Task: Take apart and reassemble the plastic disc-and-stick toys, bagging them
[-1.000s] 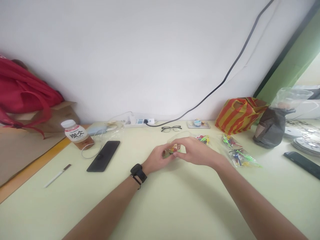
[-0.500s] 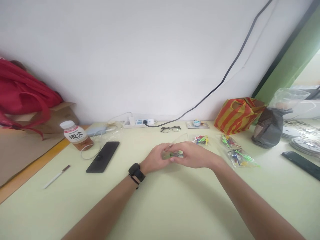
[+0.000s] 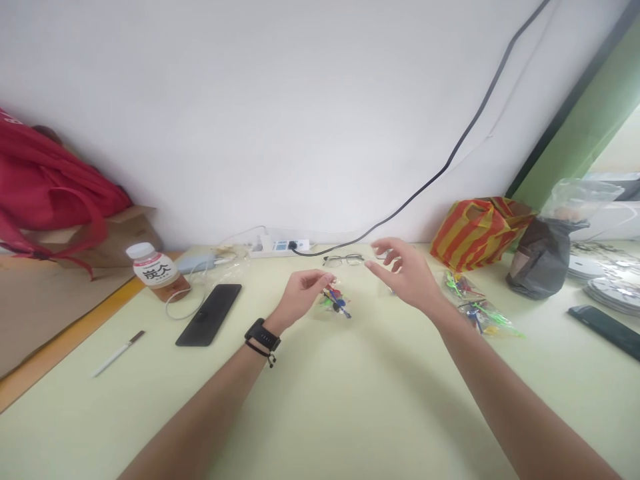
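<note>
My left hand (image 3: 299,293), with a black watch on the wrist, is raised above the pale green table (image 3: 320,400) and pinches the top of a small clear bag of coloured pieces (image 3: 334,301) that hangs from its fingers. My right hand (image 3: 403,275) hovers to the right of it with fingers spread and nothing in them. Just right of that hand lie more clear bags of coloured pieces (image 3: 475,308) on the table.
A black phone (image 3: 209,314), a white bottle (image 3: 157,273), a pen (image 3: 117,353), glasses (image 3: 343,259) and a power strip (image 3: 279,246) sit on the left and back. A striped bag (image 3: 475,230), a grey bag (image 3: 543,257), another phone (image 3: 605,321) stand right.
Both hands were pinched together on the small bag low over the table. Now my right hand has let go and moved up and right, and my left lifts the bag alone.
</note>
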The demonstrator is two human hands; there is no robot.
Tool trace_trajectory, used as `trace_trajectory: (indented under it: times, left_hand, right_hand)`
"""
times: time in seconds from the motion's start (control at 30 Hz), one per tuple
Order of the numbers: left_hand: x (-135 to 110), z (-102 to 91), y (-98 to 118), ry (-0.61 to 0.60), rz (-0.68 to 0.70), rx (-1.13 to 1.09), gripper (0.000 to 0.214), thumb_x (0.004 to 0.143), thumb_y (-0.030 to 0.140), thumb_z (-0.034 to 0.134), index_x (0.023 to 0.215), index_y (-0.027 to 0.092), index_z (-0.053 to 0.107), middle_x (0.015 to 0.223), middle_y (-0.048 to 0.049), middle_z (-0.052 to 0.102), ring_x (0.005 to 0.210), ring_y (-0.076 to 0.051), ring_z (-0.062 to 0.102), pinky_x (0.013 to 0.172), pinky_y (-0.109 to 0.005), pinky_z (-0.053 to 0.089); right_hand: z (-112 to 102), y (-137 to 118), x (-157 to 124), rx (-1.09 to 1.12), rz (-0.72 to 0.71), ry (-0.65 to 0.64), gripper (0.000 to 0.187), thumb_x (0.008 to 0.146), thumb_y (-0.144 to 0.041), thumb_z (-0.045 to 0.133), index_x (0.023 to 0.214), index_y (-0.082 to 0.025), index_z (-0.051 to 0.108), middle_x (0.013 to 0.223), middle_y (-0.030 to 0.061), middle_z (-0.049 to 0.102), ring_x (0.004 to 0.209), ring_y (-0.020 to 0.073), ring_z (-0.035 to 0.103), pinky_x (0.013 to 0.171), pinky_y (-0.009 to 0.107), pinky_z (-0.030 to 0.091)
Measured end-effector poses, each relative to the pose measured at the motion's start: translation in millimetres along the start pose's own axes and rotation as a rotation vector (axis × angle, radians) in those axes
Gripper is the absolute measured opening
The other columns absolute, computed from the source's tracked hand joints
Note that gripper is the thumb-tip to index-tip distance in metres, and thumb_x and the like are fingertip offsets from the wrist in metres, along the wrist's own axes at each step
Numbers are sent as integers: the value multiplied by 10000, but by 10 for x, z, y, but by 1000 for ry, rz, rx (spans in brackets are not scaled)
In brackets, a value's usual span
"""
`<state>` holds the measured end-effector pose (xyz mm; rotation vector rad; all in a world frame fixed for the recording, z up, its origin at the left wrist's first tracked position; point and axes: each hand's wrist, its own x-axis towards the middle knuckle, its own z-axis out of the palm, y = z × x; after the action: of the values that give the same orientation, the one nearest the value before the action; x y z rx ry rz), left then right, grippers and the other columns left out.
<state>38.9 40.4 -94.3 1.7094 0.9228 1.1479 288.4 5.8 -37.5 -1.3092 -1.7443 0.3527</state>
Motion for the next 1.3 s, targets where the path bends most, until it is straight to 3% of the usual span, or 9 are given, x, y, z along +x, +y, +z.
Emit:
trace_trajectory:
  times: [0.07, 0.13, 0.2, 0.37, 0.63, 0.87, 1.1, 1.2, 1.3]
  left_hand:
    - [10, 3, 12, 66, -38, -67, 377, 921, 512, 709, 953, 148, 803, 939, -106, 803, 865, -228, 746, 765, -298, 548]
    - [9, 15, 29, 107, -58, -122, 373, 906, 514, 729, 950, 152, 804, 974, -110, 802, 886, -231, 750, 747, -290, 542]
    - [1, 30, 41, 75, -72, -197, 360, 907, 503, 733, 960, 155, 806, 1003, -113, 798, 900, -237, 754, 770, -304, 549]
    - [-15, 15, 58, 39, -77, -275, 324, 913, 456, 740, 1004, 157, 828, 1009, -131, 802, 938, -246, 743, 814, -325, 547]
    - [21, -102, 191, 50, 35, -212, 224, 865, 383, 809, 935, 171, 814, 956, -88, 793, 906, -200, 711, 825, -301, 555]
    - [25, -151, 315, 44, 40, -216, 210, 825, 336, 849, 934, 166, 794, 845, -68, 775, 769, -184, 716, 759, -315, 584]
    - [22, -233, 436, -17, 53, -272, 186, 834, 307, 837, 940, 161, 792, 835, -89, 788, 736, -207, 737, 704, -315, 547]
    - [18, -271, 471, -35, 16, -292, 248, 837, 295, 828, 1048, 170, 795, 753, -75, 773, 718, -222, 743, 661, -308, 528]
    - [14, -285, 489, -24, -5, -334, 176, 803, 265, 843, 947, 168, 811, 737, -71, 766, 697, -214, 732, 642, -305, 522]
  right_hand:
    - [91, 3, -8, 101, 74, 52, 525, 827, -526, 781, 1242, -239, 638, 1122, 99, 718, 941, 245, 677, 733, 357, 548]
    - [200, -6, -31, 249, 135, -18, 624, 793, -561, 807, 1294, -241, 618, 1164, 115, 715, 1009, 256, 680, 779, 370, 565]
    - [293, -13, -51, 396, 163, -101, 587, 799, -560, 804, 1265, -239, 646, 1149, 111, 732, 1009, 247, 691, 820, 378, 566]
    - [329, -16, -46, 570, 213, -191, 409, 833, -587, 761, 891, -182, 753, 860, 87, 769, 812, 213, 696, 773, 360, 556]
    - [212, -54, -49, 555, 148, -335, 371, 905, -554, 701, 874, -198, 798, 864, 66, 773, 802, 195, 685, 757, 330, 547]
    - [172, -27, -29, 558, 98, -176, 323, 892, -502, 732, 1000, -207, 806, 860, 54, 751, 836, 198, 662, 810, 352, 549]
    - [95, -46, -24, 676, 142, -188, 326, 841, -440, 764, 1097, -239, 788, 755, 25, 710, 727, 193, 657, 710, 351, 536]
    - [122, -13, -16, 782, 196, -195, 284, 798, -417, 785, 1010, -230, 816, 742, 36, 705, 704, 187, 629, 680, 350, 523]
    - [159, 16, -7, 846, 235, -180, 226, 754, -386, 806, 914, -228, 827, 773, 52, 713, 719, 187, 615, 648, 339, 509]
